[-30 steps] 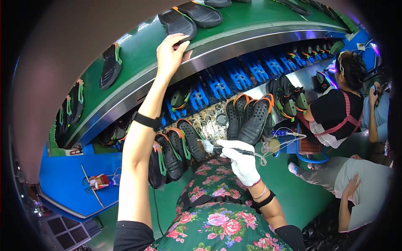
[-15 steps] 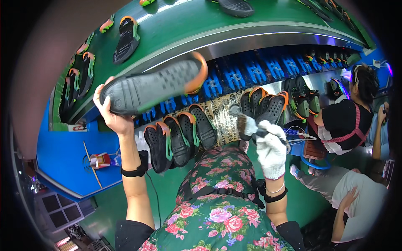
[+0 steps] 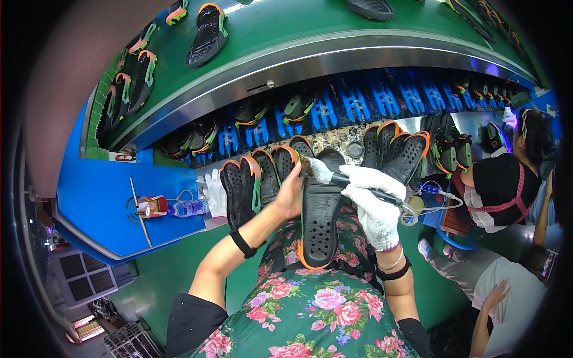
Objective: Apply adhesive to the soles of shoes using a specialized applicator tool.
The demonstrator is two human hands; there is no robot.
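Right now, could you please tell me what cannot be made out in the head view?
All in the head view:
Black sole, far side: turned from the camera.
Left hand, some fingers: behind the sole.
Brush, part of its handle: covered by the gloved right hand.

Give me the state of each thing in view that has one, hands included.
Black sole: held, orange-rimmed end toward the floral apron
Brush: held, bristles at the sole's edge, contact unclear
Left hand: bare, gripping the sole
Right hand: gloved, closed around the brush
Spare white glove: unworn
Row of black soles: set side by side, unheld
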